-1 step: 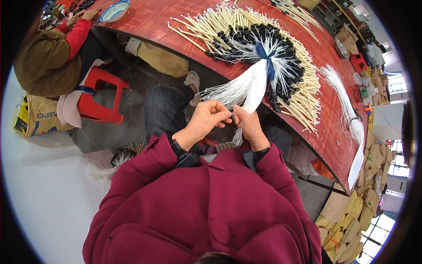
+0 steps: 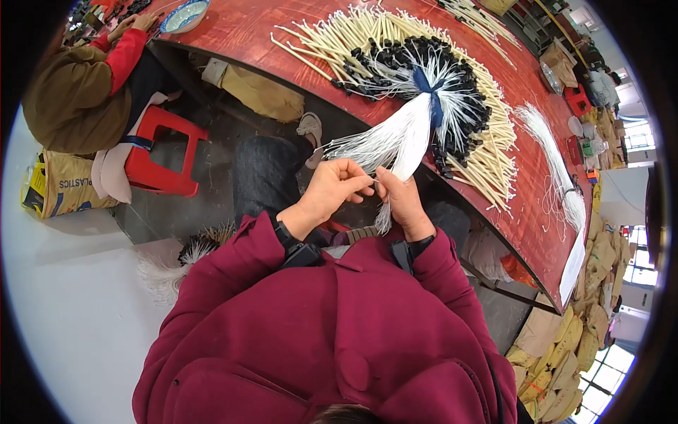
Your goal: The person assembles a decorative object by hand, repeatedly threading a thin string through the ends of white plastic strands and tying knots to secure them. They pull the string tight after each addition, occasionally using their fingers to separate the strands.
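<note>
White string bundle [image 2: 412,131], blue tie [image 2: 436,109]; cream sticks [image 2: 385,32] fanned, black-collared.

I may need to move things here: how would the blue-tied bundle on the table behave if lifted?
Its white strands would probably flop, since they droop off the table. The cream sticks look straight, so likely stiff. The blue tie, wrapped round the strands, should help hold them together.

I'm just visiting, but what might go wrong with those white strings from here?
The white strings fan out loosely past the edge of the red table, so they might tangle. The left hand and right hand are close beside them; a hard tug could perhaps drag the cream sticks along. The blue tie might also slip if pulled.
</note>
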{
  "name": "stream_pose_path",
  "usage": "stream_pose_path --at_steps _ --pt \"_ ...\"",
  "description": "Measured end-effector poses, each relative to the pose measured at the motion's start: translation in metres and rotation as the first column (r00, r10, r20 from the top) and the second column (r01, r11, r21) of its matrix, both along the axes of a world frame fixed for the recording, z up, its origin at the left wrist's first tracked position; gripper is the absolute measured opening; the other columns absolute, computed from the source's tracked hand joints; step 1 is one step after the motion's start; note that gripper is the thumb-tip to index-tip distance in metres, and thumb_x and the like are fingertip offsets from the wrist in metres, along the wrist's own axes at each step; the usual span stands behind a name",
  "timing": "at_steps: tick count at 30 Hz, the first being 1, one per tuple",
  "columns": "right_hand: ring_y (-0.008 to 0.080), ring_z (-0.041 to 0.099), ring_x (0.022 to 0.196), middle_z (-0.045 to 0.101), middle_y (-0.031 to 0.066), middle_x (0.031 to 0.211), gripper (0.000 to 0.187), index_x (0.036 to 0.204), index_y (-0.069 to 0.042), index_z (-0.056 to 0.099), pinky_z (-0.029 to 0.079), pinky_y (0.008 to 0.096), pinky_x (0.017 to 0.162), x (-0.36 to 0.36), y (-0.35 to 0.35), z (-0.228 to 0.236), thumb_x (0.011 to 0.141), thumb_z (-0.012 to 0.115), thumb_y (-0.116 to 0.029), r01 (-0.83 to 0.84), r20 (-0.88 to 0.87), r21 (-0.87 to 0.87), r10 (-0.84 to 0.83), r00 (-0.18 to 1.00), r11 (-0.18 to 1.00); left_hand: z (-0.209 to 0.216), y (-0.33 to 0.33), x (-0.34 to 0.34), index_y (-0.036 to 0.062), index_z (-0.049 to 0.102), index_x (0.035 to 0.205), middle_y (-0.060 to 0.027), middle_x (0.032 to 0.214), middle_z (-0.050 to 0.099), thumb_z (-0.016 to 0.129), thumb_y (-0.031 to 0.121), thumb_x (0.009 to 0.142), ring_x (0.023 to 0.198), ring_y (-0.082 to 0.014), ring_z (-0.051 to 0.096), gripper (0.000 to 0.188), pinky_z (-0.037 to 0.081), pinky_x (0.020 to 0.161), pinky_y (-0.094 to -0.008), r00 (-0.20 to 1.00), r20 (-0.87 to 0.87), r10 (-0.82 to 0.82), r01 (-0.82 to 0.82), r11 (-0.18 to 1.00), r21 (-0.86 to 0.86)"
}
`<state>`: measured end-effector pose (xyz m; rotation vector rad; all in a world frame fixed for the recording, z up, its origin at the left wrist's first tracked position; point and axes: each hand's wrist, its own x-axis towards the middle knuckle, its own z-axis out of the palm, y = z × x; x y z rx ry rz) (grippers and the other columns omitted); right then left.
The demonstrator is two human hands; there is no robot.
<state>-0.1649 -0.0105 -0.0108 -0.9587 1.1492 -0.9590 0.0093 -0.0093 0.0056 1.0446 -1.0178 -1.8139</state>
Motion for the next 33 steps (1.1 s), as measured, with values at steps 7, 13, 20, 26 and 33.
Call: stream_pose_path --at_steps 7,13,20,26,33 --pt "0.0069 0.039 0.047 0.044 -0.0027 0.052 0.032 0.060 -0.011 0.050 0.029 0.0221 0.045 -0.002 -0.002 0.000 0.091 0.053 -0.019 -0.030 -0.055 -0.036 0.028 0.998 0.999 -0.003 -0.001 0.008 0.0016 0.060 0.088 -0.0063 0.082 0.065 0.066 0.011 0.086 0.069 -0.0131 0.065 0.012 0.052 0.057 -0.0222 0.988 -0.087 0.129 -0.115 0.982 0.147" --pt "0.0067 0.038 0.046 0.042 -0.0028 0.051 0.033 0.059 -0.011 0.047 0.028 0.0222 0.044 -0.003 -0.003 -0.002 0.091 0.053 -0.019 -0.011 -0.039 -0.034 0.010 0.999 0.999 0.012 0.002 0.014 0.0040 0.060 0.090 -0.0061 0.084 0.065 0.064 0.018 0.088 0.066 -0.0118 0.064 0.015 0.051 0.056 -0.0205 0.982 -0.121 0.143 -0.100 0.948 0.302" --pt "0.0067 0.037 0.045 0.041 -0.0029 0.050 0.032 0.060 -0.012 0.046 0.028 0.0220 0.043 -0.002 -0.002 -0.002 0.090 0.054 -0.019 -0.013 -0.010 -0.022 0.013 1.000 1.000 0.007 -0.002 0.012 0.0052 0.061 0.088 -0.0033 0.077 0.064 0.062 0.021 0.089 0.059 -0.0092 0.060 0.016 0.044 0.049 -0.0178 0.982 0.174 -0.078 0.067 0.995 0.069" --pt "0.0068 0.036 0.044 0.040 -0.0031 0.049 0.033 0.059 -0.012 0.046 0.027 0.0224 0.042 -0.002 -0.003 0.002 0.090 0.054 -0.019 -0.020 -0.043 -0.019 0.019 0.999 1.000 -0.009 -0.005 0.024 0.0047 0.062 0.087 -0.0016 0.071 0.062 0.062 0.020 0.088 0.052 -0.0084 0.056 0.015 0.039 0.043 -0.0183 0.997 -0.070 -0.027 0.045 0.961 0.274" --pt "0.0067 0.036 0.044 0.040 -0.0029 0.049 0.033 0.058 -0.012 0.046 0.027 0.0226 0.042 -0.006 -0.003 -0.005 0.090 0.055 -0.017 -0.010 -0.025 -0.024 0.010 1.000 1.000 0.011 -0.003 0.023 0.0049 0.062 0.086 -0.0015 0.071 0.061 0.061 0.020 0.089 0.049 -0.0070 0.054 0.015 0.038 0.041 -0.0180 0.993 -0.089 0.082 -0.037 0.903 0.427"
